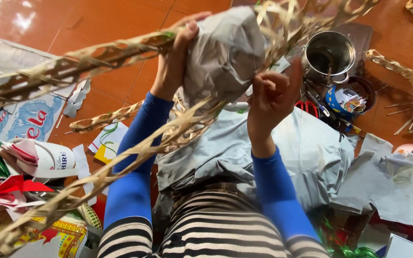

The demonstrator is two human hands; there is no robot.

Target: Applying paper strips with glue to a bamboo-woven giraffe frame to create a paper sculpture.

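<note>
I hold up a woven bamboo-strip frame point(96, 55) with long lattice arms; its middle is covered in grey paper point(223, 52). My left hand point(178, 52) grips the frame and the paper's left side, fingers over the top. My right hand point(273, 93) pinches the paper's lower right edge against the strips. Both forearms wear blue sleeves under striped cuffs. More grey paper sheets point(307, 153) lie on my lap below.
On the orange tiled floor: a metal pot point(328, 52), a bowl with a blue cup point(347, 100), red-handled scissors point(307, 107), paper scraps point(397, 181), printed cardboard and coloured paper point(25, 124) at left, woven strips point(402, 71) at right.
</note>
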